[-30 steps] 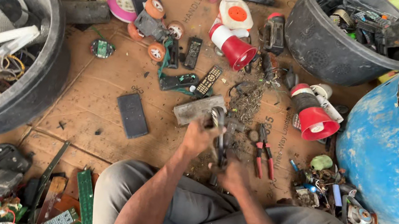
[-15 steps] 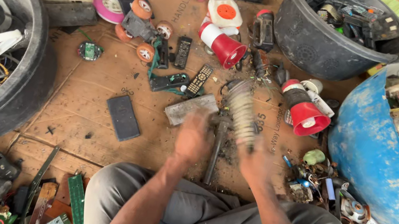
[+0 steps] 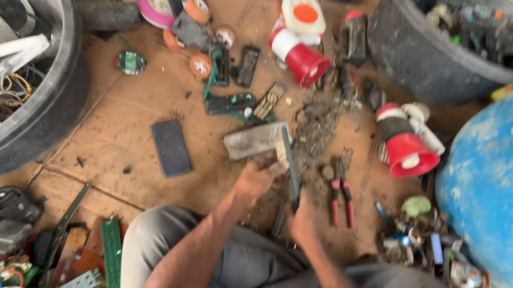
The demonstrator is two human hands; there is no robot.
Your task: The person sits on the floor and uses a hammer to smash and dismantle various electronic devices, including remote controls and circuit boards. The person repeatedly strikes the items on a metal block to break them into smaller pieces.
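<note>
My left hand point(image 3: 256, 180) is closed on a small scrap piece, pressed to the cardboard floor beside a flat grey metal casing point(image 3: 253, 140). Just to its right, my right hand point(image 3: 303, 223) grips the handle of a dark hammer-like tool point(image 3: 289, 163). The tool's head lies low over the casing's right end. A patch of dark metal crumbs point(image 3: 318, 130) spreads beyond the tool. Both forearms reach out over my grey-trousered knees.
Red-handled pliers point(image 3: 341, 200) lie right of my hands and a dark flat slab point(image 3: 171, 147) lies to their left. A black tub of wires point(image 3: 65, 84) stands left, another black tub point(image 3: 421, 74) behind, a blue basin point(image 3: 489, 204) right. Red horn speakers point(image 3: 408, 148), remotes and circuit boards point(image 3: 109, 258) litter the floor.
Half a second ago the tool was raised and blurred above the casing; now it has come down onto it. My left hand stayed by the casing.
</note>
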